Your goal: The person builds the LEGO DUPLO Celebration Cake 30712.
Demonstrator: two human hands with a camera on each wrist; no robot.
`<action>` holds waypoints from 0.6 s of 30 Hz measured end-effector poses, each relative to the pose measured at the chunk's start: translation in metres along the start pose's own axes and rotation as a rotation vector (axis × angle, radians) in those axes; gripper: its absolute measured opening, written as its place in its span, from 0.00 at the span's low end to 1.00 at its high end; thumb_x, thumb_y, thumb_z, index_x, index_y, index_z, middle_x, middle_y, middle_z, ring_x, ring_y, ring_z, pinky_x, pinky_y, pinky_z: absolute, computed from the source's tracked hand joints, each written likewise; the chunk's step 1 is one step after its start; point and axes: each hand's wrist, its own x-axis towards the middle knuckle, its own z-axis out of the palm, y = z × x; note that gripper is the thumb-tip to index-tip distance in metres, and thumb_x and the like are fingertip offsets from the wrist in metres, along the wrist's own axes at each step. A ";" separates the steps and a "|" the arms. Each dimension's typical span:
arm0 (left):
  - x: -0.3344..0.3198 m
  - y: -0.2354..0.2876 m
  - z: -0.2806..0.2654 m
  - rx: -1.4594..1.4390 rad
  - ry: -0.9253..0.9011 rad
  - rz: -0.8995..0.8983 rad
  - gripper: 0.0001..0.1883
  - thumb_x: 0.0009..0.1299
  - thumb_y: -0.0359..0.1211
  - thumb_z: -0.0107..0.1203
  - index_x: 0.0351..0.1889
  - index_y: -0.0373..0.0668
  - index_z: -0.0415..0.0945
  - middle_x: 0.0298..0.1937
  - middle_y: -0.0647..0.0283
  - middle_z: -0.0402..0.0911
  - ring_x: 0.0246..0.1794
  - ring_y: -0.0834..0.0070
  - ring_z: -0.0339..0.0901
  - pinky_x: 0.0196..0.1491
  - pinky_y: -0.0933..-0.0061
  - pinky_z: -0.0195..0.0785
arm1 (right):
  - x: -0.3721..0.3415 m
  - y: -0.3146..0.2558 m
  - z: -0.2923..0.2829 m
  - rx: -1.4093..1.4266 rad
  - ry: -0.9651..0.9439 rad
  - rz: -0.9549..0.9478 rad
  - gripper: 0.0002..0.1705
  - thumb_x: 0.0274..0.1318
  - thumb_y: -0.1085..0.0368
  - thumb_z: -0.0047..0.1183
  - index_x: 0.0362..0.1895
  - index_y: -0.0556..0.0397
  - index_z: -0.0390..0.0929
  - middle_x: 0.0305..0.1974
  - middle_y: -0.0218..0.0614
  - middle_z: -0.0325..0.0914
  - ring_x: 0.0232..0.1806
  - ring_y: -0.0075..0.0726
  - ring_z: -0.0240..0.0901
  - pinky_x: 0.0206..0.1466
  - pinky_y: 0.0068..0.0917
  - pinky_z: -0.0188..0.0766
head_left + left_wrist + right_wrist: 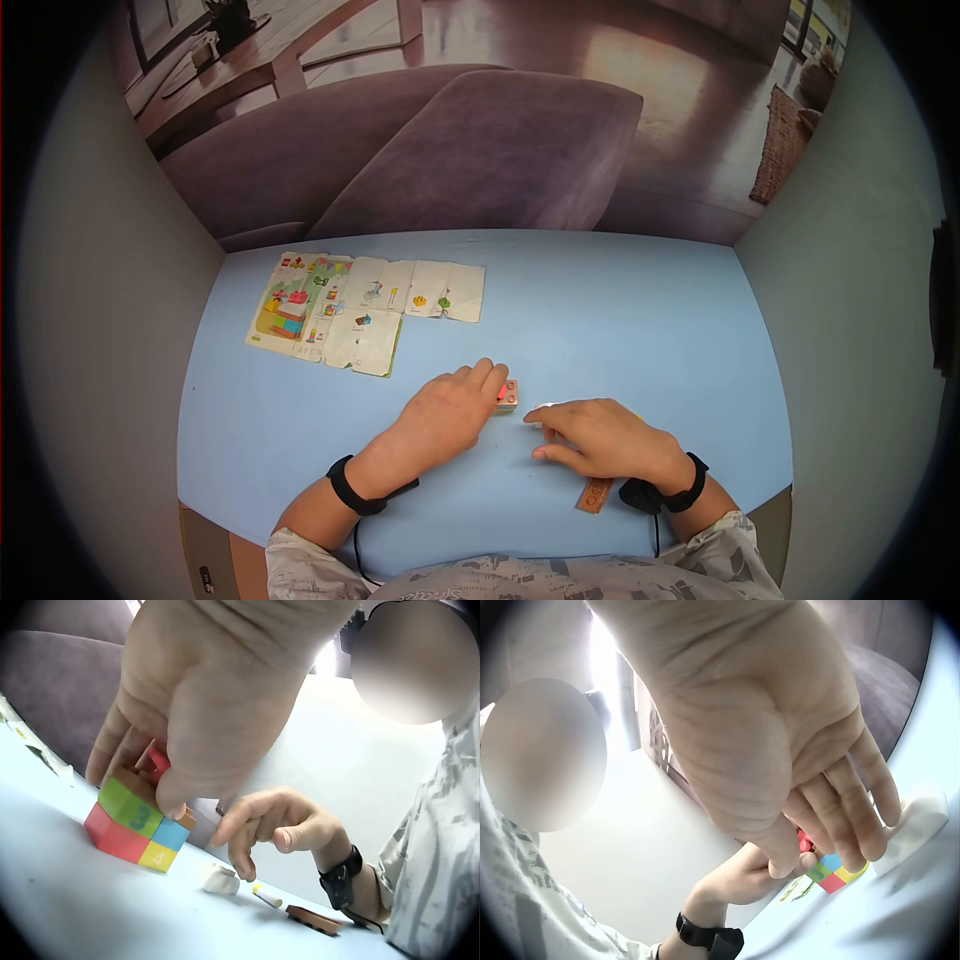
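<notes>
Multicoloured two-layer plastic block stack [129, 807], apparently part-built: left hand [214, 697] clamped on it, fingers curled; right hand [304, 815] beside it, fingers loosely apart, near an unattached white plastic block [220, 880].

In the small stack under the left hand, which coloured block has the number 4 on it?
The yellow block, in the lower layer beside the red block and below the blue block. The green block shows a 3 instead.
</notes>
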 end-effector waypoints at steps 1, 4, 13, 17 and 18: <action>0.000 0.001 0.001 -0.004 0.001 -0.006 0.20 0.72 0.29 0.60 0.61 0.34 0.71 0.46 0.52 0.77 0.43 0.55 0.82 0.46 0.57 0.77 | 0.000 -0.001 0.000 -0.002 -0.004 0.005 0.26 0.70 0.51 0.61 0.62 0.57 0.80 0.39 0.44 0.88 0.42 0.56 0.85 0.45 0.46 0.80; -0.002 0.001 -0.003 0.009 0.001 -0.004 0.20 0.73 0.28 0.59 0.61 0.34 0.71 0.47 0.52 0.77 0.43 0.55 0.81 0.46 0.57 0.76 | 0.001 -0.003 -0.001 -0.004 -0.010 0.012 0.26 0.70 0.51 0.61 0.62 0.57 0.80 0.38 0.44 0.88 0.41 0.56 0.85 0.45 0.46 0.80; 0.000 0.006 0.016 0.139 0.081 0.028 0.19 0.72 0.29 0.55 0.60 0.34 0.73 0.47 0.56 0.76 0.46 0.63 0.79 0.47 0.63 0.75 | 0.001 -0.004 -0.002 -0.022 -0.022 0.005 0.26 0.71 0.51 0.60 0.61 0.58 0.80 0.43 0.47 0.87 0.42 0.56 0.85 0.46 0.46 0.80; 0.000 0.007 0.012 0.141 0.064 0.028 0.19 0.73 0.29 0.53 0.61 0.34 0.73 0.46 0.57 0.76 0.45 0.64 0.79 0.47 0.63 0.75 | 0.002 -0.007 -0.003 -0.019 -0.035 0.009 0.26 0.71 0.51 0.60 0.61 0.59 0.80 0.45 0.48 0.87 0.43 0.56 0.85 0.46 0.46 0.81; -0.001 0.005 0.014 0.130 0.067 0.017 0.19 0.73 0.29 0.53 0.62 0.33 0.73 0.46 0.57 0.76 0.44 0.63 0.79 0.47 0.63 0.75 | 0.002 -0.007 -0.003 -0.019 -0.035 0.007 0.26 0.71 0.51 0.60 0.61 0.60 0.80 0.45 0.48 0.87 0.43 0.56 0.85 0.46 0.46 0.81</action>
